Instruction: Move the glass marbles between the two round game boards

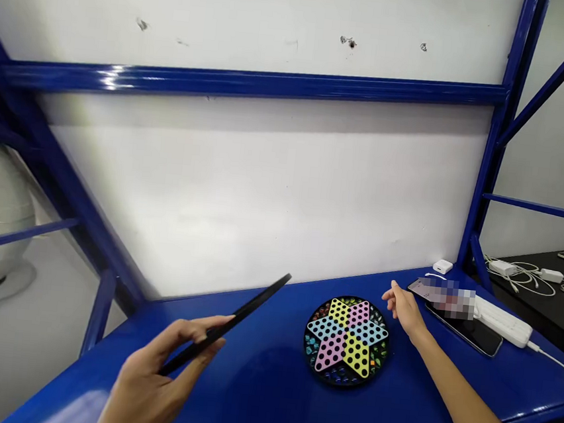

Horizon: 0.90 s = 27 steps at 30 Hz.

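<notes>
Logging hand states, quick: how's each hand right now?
Left hand: closed, holding a thin dark flat object, edge-on.
Right hand: loosely open, nothing visibly held, near the game board.

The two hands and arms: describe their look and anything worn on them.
The left hand is bare, with no glove or ring to be seen; little past its wrist is in frame. The right hand is bare too, and its forearm shows no sleeve, watch or bracelet as far as the picture's edge.
</notes>
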Motion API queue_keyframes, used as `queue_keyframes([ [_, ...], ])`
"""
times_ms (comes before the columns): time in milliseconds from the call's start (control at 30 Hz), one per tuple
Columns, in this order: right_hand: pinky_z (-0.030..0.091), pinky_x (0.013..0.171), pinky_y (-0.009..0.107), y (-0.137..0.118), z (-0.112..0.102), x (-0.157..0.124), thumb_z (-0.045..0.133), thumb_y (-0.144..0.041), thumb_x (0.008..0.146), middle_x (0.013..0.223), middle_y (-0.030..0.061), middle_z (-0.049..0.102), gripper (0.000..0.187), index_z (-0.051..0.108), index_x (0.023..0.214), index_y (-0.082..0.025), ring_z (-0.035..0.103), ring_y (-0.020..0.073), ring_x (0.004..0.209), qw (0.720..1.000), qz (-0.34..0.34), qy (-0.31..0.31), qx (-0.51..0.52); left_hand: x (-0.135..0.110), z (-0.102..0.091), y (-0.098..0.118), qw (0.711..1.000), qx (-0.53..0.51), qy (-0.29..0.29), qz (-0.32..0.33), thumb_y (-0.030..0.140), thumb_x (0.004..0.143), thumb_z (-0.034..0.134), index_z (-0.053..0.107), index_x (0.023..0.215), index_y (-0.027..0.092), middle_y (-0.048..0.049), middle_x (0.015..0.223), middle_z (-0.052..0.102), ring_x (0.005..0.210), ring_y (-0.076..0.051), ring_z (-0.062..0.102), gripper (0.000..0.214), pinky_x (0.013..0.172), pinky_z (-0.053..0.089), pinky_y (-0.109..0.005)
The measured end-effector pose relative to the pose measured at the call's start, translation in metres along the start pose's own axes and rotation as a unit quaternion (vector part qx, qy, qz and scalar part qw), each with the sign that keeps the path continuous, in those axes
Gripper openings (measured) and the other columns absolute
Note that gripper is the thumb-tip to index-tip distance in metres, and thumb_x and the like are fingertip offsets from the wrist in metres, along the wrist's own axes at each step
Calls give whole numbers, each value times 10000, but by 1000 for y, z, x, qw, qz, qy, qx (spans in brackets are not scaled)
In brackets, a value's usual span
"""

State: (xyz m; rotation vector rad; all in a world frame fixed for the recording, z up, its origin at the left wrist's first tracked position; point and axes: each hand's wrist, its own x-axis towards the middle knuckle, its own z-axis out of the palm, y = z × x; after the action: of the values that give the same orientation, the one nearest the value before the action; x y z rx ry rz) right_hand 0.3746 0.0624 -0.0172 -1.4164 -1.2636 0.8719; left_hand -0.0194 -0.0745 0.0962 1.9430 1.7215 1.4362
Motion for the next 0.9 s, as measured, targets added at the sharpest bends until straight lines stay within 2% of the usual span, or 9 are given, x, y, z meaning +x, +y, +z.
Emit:
queue_keyframes([
  [67,402,518,258,2,2,0,335,-797,851,592,3,565,714,662,729,-174,495,123,482,1000,5,-9,13,-11,10,-26,992,71,-97,31,541,771,697,569,764,246,-22,1141,745,1067,-249,684,321,926,567,-325],
  [133,396,529,256,2,3,0,345,-770,866,597,2,567,689,662,727,-175,491,121,488,1000,2,-14,8,-23,25,-50,973,116,-196,37,517,787,691,648,880,274,-18,1219,722,1122,-261,668,263,986,545,-370],
  [233,396,545,258,-1,5,-2,343,-728,888,608,2,565,648,650,720,-182,497,129,517,1000,-10,-21,-11,-35,45,-62,960,131,-247,29,508,843,635,682,984,298,-25,1291,681,1179,-265,632,258,1050,502,-417],
  [333,389,565,260,-6,6,-8,370,-676,902,615,-1,558,574,625,715,-197,517,152,577,997,-35,-29,-59,-30,63,-41,958,105,-263,47,479,903,562,681,994,288,-40,1264,679,1198,-249,602,242,1069,469,-400],
  [433,360,574,260,-11,7,-15,403,-620,916,611,-5,561,502,565,675,-211,520,159,606,987,-71,-31,-139,-6,88,-10,943,110,-306,70,374,926,511,674,1012,275,-36,1158,705,1098,-220,632,209,990,486,-346],
  [500,341,569,256,-14,7,-20,422,-588,922,628,-3,587,468,521,656,-216,524,156,613,978,-86,-32,-186,14,106,2,927,155,-336,65,300,878,559,678,994,268,-15,1060,722,1001,-201,656,170,898,496,-304],
  [600,332,568,248,-18,7,-25,431,-546,931,651,-3,615,425,504,668,-221,540,154,626,969,-89,-41,-226,34,127,9,896,239,-369,55,256,779,659,689,931,256,0,979,735,929,-202,674,155,781,485,-272],
  [733,325,560,241,-20,7,-27,431,-519,935,629,-11,603,402,487,666,-226,529,150,612,964,-90,-42,-246,34,135,14,870,317,-372,63,245,796,668,713,925,251,-20,972,757,936,-239,698,136,756,485,-293],
  [900,315,549,241,-22,7,-28,426,-513,937,597,-22,570,404,456,655,-226,498,142,584,962,-92,-52,-251,21,141,32,835,403,-369,68,174,847,604,729,944,173,-140,979,748,931,-323,711,158,767,515,-376],
])
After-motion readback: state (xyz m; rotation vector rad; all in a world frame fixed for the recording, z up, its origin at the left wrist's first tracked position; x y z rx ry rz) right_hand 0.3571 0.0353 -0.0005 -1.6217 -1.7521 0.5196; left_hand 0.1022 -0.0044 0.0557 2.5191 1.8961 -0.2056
